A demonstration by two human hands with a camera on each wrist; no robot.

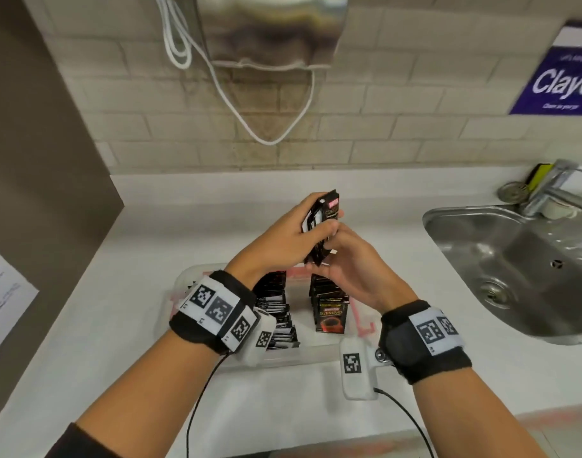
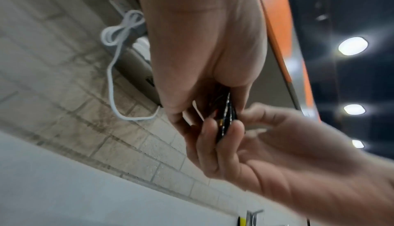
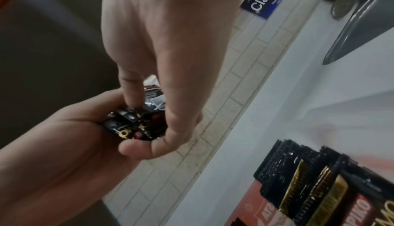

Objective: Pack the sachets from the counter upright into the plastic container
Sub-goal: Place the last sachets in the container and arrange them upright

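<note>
Fingers (image 1: 319, 206) of the left hand (image 1: 283, 239) curl round a small bundle of glossy black coffee sachets (image 1: 324, 223), held upright above the white counter (image 1: 398, 246), while the right hand (image 1: 355, 269) cups the bundle's lower edge from beneath, thumb and fingertips pinching the bottom ends. The two-handed hold appears meant to square the packets into one even stack, so they can go down together on end rather than splay. Directly below sits the clear rectangular plastic container (image 1: 184, 279), near the counter's front edge and already holding two rows of the same sachets standing upright: a denser row (image 1: 276, 312) under the left wrist and a shorter row (image 1: 329, 309), its front packet printed with a red cup, towards the right. A gap between the rows looks the likely slot for the bundle. No loose sachets show on the counter. A stainless steel sink (image 1: 514, 266) lies well apart to the right.
</note>
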